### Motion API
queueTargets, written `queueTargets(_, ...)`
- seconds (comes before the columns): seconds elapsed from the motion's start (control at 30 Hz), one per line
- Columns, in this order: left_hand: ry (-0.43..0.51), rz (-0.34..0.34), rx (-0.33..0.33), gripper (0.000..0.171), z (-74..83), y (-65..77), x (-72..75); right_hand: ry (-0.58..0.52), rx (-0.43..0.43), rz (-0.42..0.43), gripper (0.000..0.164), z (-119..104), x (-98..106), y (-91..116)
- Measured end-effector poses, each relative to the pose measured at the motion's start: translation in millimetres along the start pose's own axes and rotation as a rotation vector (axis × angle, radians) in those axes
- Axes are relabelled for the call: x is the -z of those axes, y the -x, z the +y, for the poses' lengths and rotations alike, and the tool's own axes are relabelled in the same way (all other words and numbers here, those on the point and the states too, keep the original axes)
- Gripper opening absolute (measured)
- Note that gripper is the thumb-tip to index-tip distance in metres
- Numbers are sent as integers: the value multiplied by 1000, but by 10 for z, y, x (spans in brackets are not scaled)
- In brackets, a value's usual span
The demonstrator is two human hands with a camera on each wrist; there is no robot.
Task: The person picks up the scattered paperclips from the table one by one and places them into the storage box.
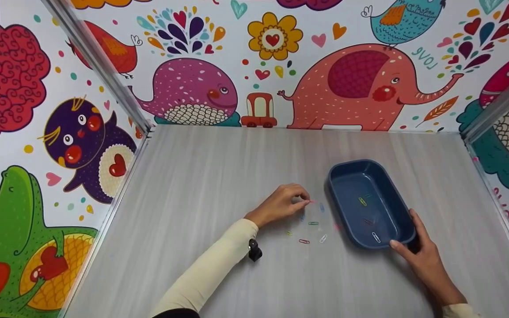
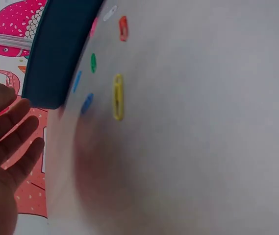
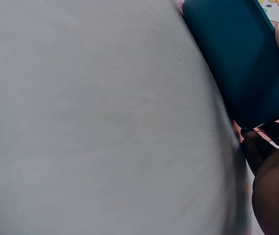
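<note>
I see L hand (image 1: 280, 205) pinching a pink clip (image 1: 312, 202); might drop b/c hold's tiny. R hand (image 1: 427, 257) grips tub (image 1: 381, 194); careless tug could shift it.

Booth-like work station; type of building around it unclear. Cartoon-printed panels (image 1: 254, 84) along top and both sides of frame: elephant (image 1: 351, 88) upper right, crocodile (image 1: 11, 234) lower left. Metal posts (image 1: 95, 55) at panel corners. Grey wood-grain table (image 1: 210, 168) mid-frame.
</note>
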State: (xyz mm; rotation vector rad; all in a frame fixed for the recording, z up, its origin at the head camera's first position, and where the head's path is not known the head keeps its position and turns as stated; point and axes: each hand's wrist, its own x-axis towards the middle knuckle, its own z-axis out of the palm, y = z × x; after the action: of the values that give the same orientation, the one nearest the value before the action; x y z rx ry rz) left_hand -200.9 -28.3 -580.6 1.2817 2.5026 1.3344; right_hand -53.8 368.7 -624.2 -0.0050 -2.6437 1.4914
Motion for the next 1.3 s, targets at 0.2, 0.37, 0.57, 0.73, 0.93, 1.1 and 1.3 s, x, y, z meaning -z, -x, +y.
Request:
queueTargets(0.2,-22,-18,-19,7,80,-146,-8,-20,-12,-13,104,-9,-3,-3)
queueTargets(0.37,-35,-44,-37,9,133,-275,-32,-25,-5,-12,104,-11,-3,-4)
queueTargets(0.57,-51,-83,-40,10,201,-415,-29,-4,-6,-13,104,-16,-8,-15)
queueTargets(0.73,-71,-117,-4,13,252,-494,-20,-11,4,-18,104,-20,-7,-20)
queueTargets(0.93,-116,-130,-11,15,293,-591,-42,-28,-16,-27,104,-30,13,-14)
queueTargets(1.1,-131,-162,-31,16,324,-671,-81,-48,-18,-35,103,-32,11,-5)
queueTargets(1.3,-181,-203,-75,17,386,-780,-132,-72,-6,-30,104,-9,15,9)
